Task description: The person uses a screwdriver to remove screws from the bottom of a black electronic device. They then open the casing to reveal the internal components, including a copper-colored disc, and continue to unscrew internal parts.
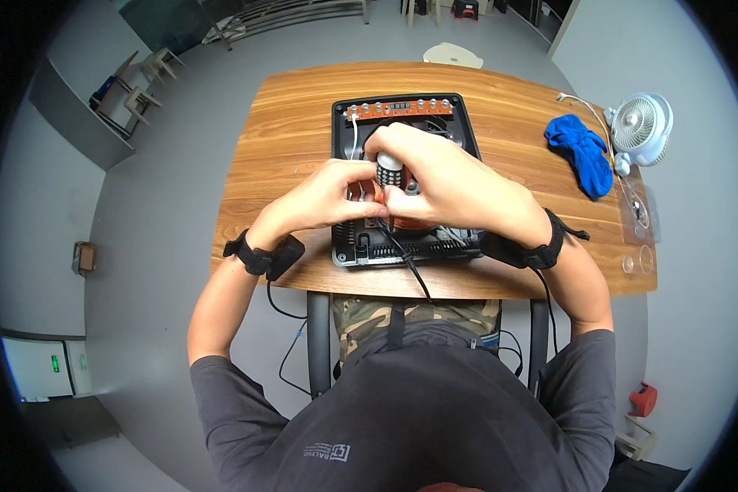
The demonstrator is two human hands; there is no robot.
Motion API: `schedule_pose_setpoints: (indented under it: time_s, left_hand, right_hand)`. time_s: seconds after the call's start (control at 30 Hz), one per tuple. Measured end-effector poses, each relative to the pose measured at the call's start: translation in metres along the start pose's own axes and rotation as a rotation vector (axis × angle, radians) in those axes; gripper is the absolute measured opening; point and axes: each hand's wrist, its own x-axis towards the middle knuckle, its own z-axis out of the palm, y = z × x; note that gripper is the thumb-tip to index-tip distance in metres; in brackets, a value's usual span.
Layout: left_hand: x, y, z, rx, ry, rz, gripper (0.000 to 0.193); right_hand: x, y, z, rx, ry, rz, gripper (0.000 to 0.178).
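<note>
Hanging over the near edge of the wooden table (279,123), a black cable (418,279) runs out of an open black housing (339,135), which lies along the middle of that edge. By the near right corner sit two small round clear pieces (645,259). Above the housing, the right hand (451,176) has its fingers wrapped around a screwdriver (390,174) with a white and black handle, its shaft pointing down into the housing. The left hand (328,194) has its thumb and fingers bent close beside the shaft; whether they pinch anything I cannot tell. A white wire (355,138) leads to an orange circuit strip (398,116) along the housing's far edge. Toward the surface's right edge are a clear plastic container (629,221), a crumpled blue cloth (580,156) and, farther back, a white fan (641,123). Beyond the far edge stands a pale stool (453,55).
</note>
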Motion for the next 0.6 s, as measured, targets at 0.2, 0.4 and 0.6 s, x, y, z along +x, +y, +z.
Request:
schedule_pose_setpoints:
  time_s: [0.2,0.4,0.6]
  left_hand:
    - [0.001,-0.004,0.010,0.050,0.081,0.045,0.022]
    - [-0.003,0.005,0.007,0.035,0.050,-0.027,0.021]
    - [-0.006,0.004,0.005,0.057,0.028,-0.070,0.020]
  right_hand:
    - [-0.004,-0.003,0.005,-0.029,-0.049,0.054,0.038]
    - [-0.003,-0.002,0.007,-0.068,-0.040,-0.018,0.040]
    - [-0.002,-0.013,0.002,-0.055,-0.089,0.054,0.038]
